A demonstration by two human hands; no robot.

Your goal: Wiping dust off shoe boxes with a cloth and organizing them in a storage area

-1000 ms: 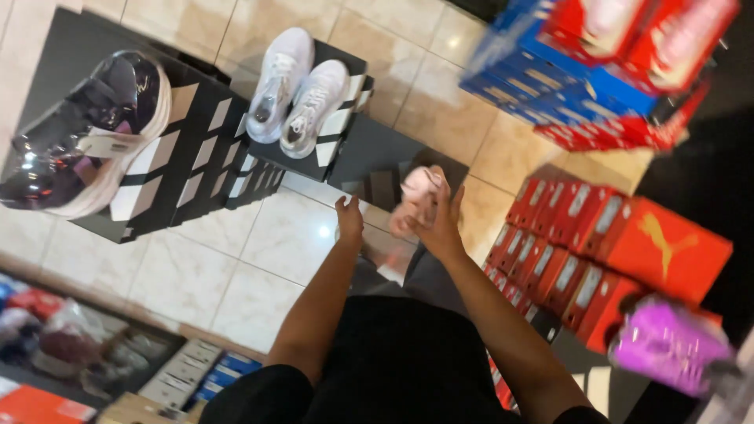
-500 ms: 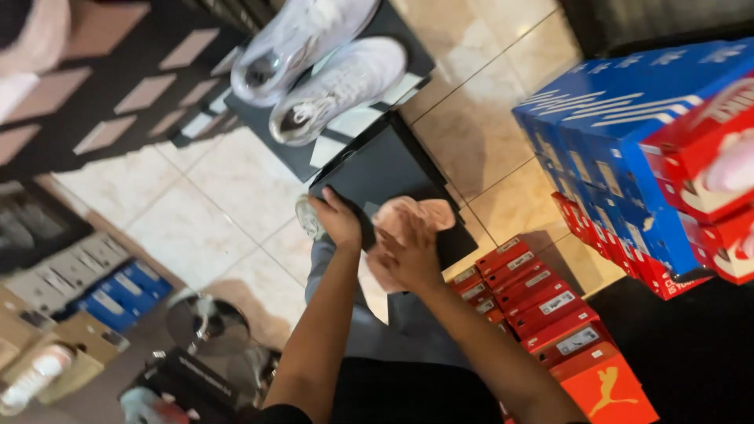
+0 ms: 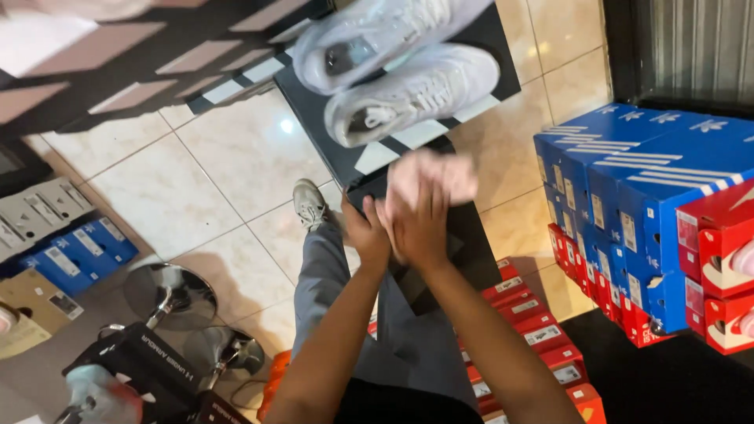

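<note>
Both hands [image 3: 404, 228] clasp pink shoe [image 3: 432, 177], shoe above fingertips.

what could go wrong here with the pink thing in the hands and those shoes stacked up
1. The pale shoes sit on a black box just above both hands; a bump may tip them off.
2. The right hand and left hand press a blurred pink item over bare tile floor; a slip might drop it.

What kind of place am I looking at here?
Likely a shoe shop or its stockroom: stacked blue shoe boxes, red shoe boxes along the floor, and a pair of white sneakers on a black stand.
</note>
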